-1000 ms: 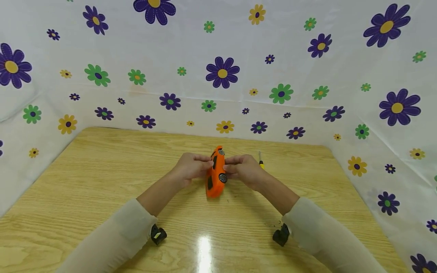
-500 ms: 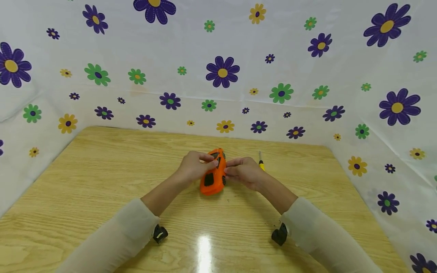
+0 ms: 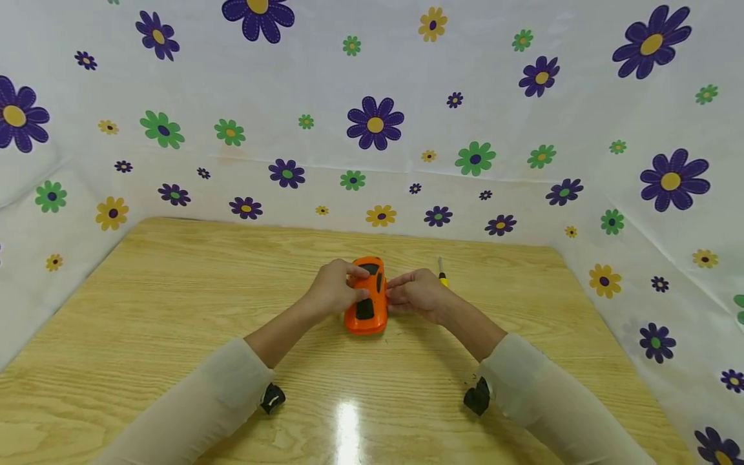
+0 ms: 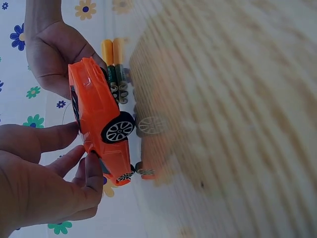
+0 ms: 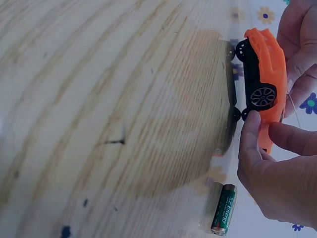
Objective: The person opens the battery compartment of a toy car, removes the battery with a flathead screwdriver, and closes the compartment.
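An orange toy car point(image 3: 367, 321) with dark windows stands roof up between my two hands, its wheels close over the wooden table. My left hand point(image 3: 332, 289) grips it from the left, thumb and fingers over the roof and side. From the right, my right hand point(image 3: 420, 297) holds its lower side; in the right wrist view thumb and finger pinch the bodywork beside a black wheel point(image 5: 263, 96). A thin wire point(image 5: 295, 110) sticks out from the car's top.
Behind the right hand lies a screwdriver point(image 3: 443, 279) with a yellow and black handle. A green battery point(image 5: 224, 209) lies on the table point(image 3: 232, 271) in the right wrist view. Flowered white cloth point(image 3: 325, 84) walls off the back and sides.
The car has rolled from its side, wheels facing right, to roof up. My left hand has shifted over the roof; the right hand has stayed at the car's right side.
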Action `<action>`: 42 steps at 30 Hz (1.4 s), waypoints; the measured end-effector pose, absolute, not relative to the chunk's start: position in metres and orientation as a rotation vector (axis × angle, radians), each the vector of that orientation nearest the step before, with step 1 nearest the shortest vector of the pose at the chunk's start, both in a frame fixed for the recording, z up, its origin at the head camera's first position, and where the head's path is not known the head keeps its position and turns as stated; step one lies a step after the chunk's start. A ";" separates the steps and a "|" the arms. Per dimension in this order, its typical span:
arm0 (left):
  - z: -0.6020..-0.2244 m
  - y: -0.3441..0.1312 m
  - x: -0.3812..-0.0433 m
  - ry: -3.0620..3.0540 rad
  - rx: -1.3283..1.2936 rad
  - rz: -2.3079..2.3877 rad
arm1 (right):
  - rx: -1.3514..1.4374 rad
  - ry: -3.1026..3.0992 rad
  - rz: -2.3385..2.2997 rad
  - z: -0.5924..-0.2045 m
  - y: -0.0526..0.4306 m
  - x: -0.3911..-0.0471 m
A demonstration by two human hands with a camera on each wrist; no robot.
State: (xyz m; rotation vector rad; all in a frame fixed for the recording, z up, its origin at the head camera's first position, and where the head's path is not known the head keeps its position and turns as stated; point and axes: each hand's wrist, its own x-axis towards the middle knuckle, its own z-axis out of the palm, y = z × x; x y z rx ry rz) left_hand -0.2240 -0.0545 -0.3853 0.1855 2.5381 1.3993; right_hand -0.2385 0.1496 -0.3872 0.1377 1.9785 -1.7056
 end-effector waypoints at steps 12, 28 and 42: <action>-0.389 -0.059 -0.228 2.514 0.198 1.426 | 0.156 1.936 -1.687 -0.390 0.152 -0.243; -0.392 -0.066 -0.231 2.399 0.267 1.488 | 0.157 1.970 -1.593 -0.386 0.153 -0.242; -0.391 -0.066 -0.231 2.376 0.225 1.496 | 0.161 1.963 -1.612 -0.390 0.154 -0.244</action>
